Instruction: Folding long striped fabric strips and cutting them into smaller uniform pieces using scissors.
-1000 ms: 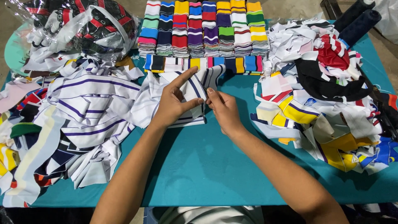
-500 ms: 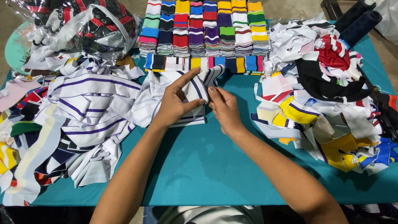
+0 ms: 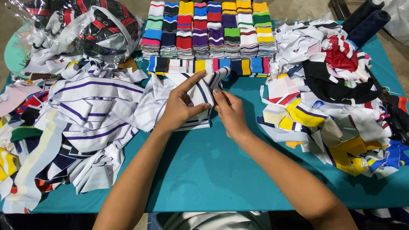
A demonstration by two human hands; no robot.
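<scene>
My left hand (image 3: pixel 181 106) lies on a folded white knit strip with dark purple stripes (image 3: pixel 200 91) in the middle of the teal table (image 3: pixel 213 170); its thumb and forefinger pinch the strip's right part. My right hand (image 3: pixel 230 111) meets it from the right, fingertips on the same strip's edge. The strip belongs to a small flat stack of like pieces under my left palm.
A big heap of white and purple striped strips (image 3: pixel 89 115) fills the left. Neat stacks of coloured ribbed bands (image 3: pixel 208 27) stand at the back. A mixed pile of scraps (image 3: pixel 332 106) lies right. A clear plastic bag of fabric (image 3: pixel 85 25) sits at back left.
Both hands stay on the striped strip; the fingers have shifted slightly along its edge. Nothing else has moved.
</scene>
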